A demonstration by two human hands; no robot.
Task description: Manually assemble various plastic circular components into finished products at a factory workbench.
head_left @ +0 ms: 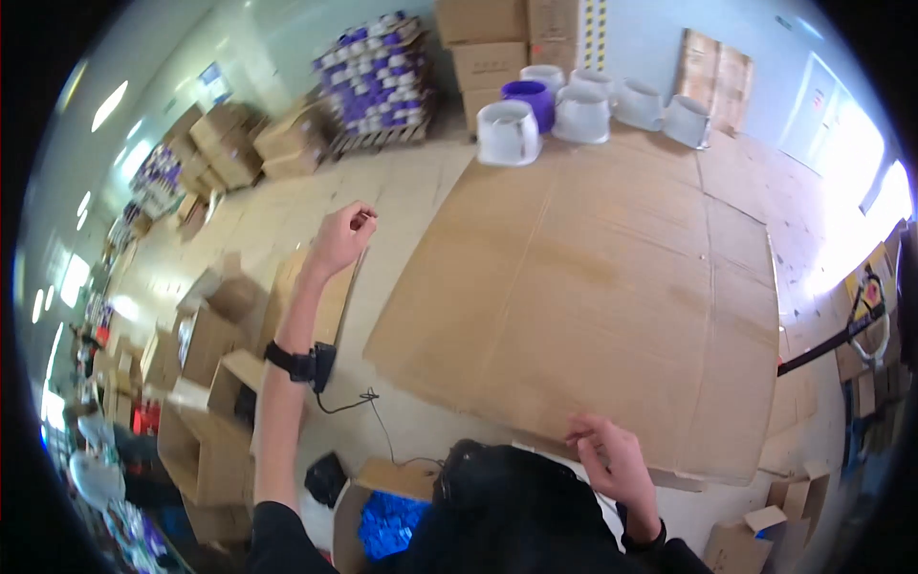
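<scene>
My left hand (344, 237) is raised on an outstretched arm, left of a large cardboard-covered table (593, 287). Its fingers are curled in; whether anything small sits inside them is hidden. A black strap with a small box (304, 364) circles the left forearm, and a thin cable hangs from it. My right hand (617, 461) is over the table's near edge, fingers loosely bent and apart, with nothing seen in it. Along the far edge stand several white tub-shaped plastic pieces (508, 134) and a purple one (535, 103).
Below, near my body, an open carton holds blue pieces (390, 521). Open cardboard boxes (196, 450) crowd the left side. Farther back are a pallet (378, 86) piled with purple and white items and stacked cartons (483, 57). A black bar (818, 352) juts in at right.
</scene>
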